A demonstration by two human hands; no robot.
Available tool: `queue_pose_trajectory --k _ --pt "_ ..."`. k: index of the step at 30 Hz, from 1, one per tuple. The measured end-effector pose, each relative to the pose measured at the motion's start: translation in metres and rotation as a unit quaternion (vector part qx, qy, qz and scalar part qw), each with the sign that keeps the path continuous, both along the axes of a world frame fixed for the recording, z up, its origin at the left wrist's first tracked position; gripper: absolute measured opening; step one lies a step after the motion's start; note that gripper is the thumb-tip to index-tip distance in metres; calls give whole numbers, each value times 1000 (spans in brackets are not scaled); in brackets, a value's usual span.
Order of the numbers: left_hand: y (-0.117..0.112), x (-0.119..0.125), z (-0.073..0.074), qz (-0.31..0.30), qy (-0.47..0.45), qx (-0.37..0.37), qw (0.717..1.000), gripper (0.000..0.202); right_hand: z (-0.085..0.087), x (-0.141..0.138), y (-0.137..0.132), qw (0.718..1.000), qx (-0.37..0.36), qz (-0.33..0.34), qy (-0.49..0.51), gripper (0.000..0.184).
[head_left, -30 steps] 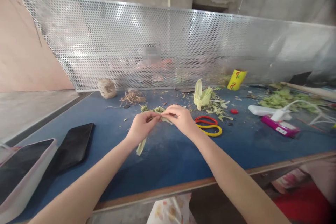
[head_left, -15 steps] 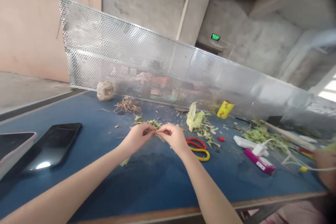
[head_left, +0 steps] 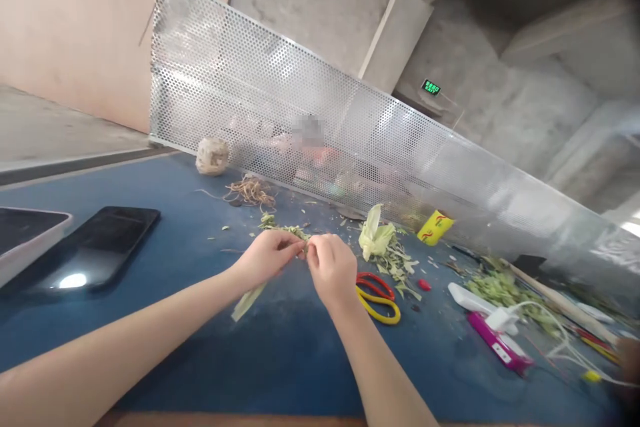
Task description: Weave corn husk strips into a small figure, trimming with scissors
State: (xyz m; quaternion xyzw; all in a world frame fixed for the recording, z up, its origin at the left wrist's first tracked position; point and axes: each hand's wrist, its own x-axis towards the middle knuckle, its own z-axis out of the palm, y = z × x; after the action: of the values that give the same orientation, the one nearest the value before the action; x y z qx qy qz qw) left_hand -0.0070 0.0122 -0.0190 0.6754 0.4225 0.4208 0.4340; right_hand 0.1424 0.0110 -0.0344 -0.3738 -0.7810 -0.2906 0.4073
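Note:
My left hand (head_left: 267, 258) and my right hand (head_left: 334, 268) meet above the blue table, fingertips pinched together and nearly touching. Between them is a thin green plant strand, mostly hidden by the fingers. A pale green leafy strip (head_left: 249, 302) sticks out below my left hand. Behind the fingers, shredded green plant strips (head_left: 267, 221) show. Beside my right hand are scissors (head_left: 383, 310) with red and yellow handles, their blades hidden. Pale husk-like leaves (head_left: 376, 237) stand just beyond, with thin shreds (head_left: 397, 263) around them.
Dark phone (head_left: 107, 247) and another device (head_left: 30, 233) lie left. A twine ball (head_left: 213, 156) and loose tan fibres (head_left: 253, 191) are near the perforated metal screen (head_left: 280, 87). Right are a yellow packet (head_left: 435, 227), a purple-and-white power strip (head_left: 497, 341) with cable, and green scraps (head_left: 505, 293).
The view has tilted, shifting the background. My right hand has turned, its fingers now curled more with knuckles upward. More of the pale strip shows below my left hand.

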Motion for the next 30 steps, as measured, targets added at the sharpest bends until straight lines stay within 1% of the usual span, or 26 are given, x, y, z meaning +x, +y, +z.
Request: queue_pose_trajectory --k 2,4,6,8,10,14,17,18,20,21,25,30 --pt "-3 2 2 -16 -73 -71 995 30 1 1 -2 999 32 13 -5 15" --pt "-5 3 2 -28 -134 -126 982 28 3 3 -5 998 54 27 -14 13" --pt "-6 5 2 -43 -176 -164 970 25 4 4 -8 997 66 32 -26 14" --pt "-7 6 1 -51 -200 -181 962 22 4 6 -9 996 70 34 -37 15" --pt "-9 8 2 -53 -212 -189 957 20 4 9 -8 996 71 35 -39 13" --pt "-12 10 5 -70 -230 -207 948 23 2 13 -5 995 92 27 -24 12" --pt "-14 10 6 -79 -253 -213 940 13 1 14 -5 995 94 19 -42 9" --pt "-14 10 6 -81 -261 -214 938 15 1 13 -6 994 95 19 -52 9" --pt "-15 10 6 -87 -270 -216 934 26 2 12 -7 992 107 20 -71 11" --pt "-15 9 6 -93 -268 -215 935 27 3 12 -7 990 114 20 -78 12" --pt "-15 10 5 -110 -249 -197 942 17 6 11 -7 985 142 26 -96 16" --pt "-16 10 5 -95 -251 -171 948 7 6 10 -3 982 170 46 -72 17"
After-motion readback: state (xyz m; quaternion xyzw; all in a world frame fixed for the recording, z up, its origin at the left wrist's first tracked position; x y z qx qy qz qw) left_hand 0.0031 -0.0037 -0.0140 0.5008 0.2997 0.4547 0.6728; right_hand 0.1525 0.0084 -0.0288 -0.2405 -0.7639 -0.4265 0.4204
